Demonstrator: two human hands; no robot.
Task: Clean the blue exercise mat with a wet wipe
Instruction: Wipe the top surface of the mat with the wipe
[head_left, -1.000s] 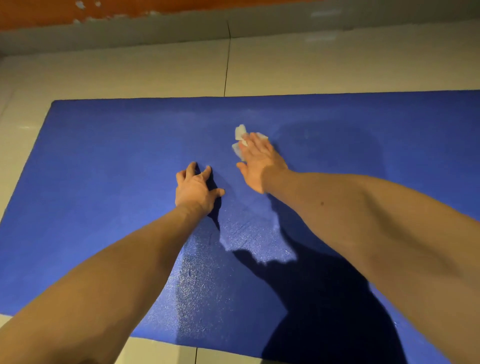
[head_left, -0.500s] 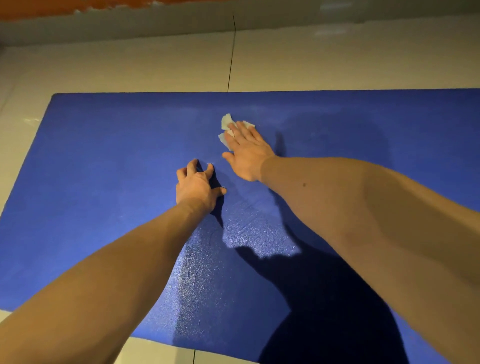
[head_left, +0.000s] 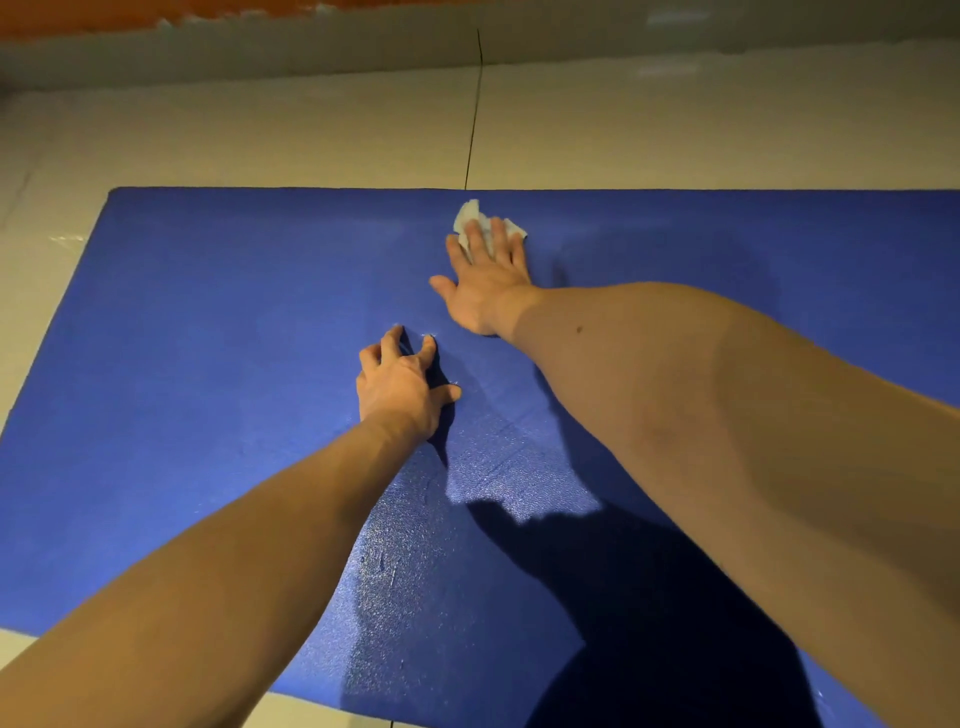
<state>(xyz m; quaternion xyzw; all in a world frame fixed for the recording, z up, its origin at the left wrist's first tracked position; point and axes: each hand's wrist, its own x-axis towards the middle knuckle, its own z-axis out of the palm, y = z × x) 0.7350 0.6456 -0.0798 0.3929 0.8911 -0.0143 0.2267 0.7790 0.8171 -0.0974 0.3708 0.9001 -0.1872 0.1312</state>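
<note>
Pressing flat: your right fingers (head_left: 491, 236) lie straight on the wet wipe (head_left: 467, 215), pinning it to the blue exercise mat (head_left: 208, 338) near its far edge; nothing gripped. The wipe is bunched past the fingertips, so spread it under the right hand (head_left: 485, 283) for fuller contact. Your left hand (head_left: 402, 389), fingers arched and spread, holds nothing and braces on the mat nearer you. Lean there; stroke in overlapping lanes. The left stretch looks unwiped.

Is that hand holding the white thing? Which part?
Not gripped: the right hand presses the wet wipe flat onto the blue mat, straight fingers over its middle, edges poking out. The left hand holds nothing, resting on the mat.
</note>
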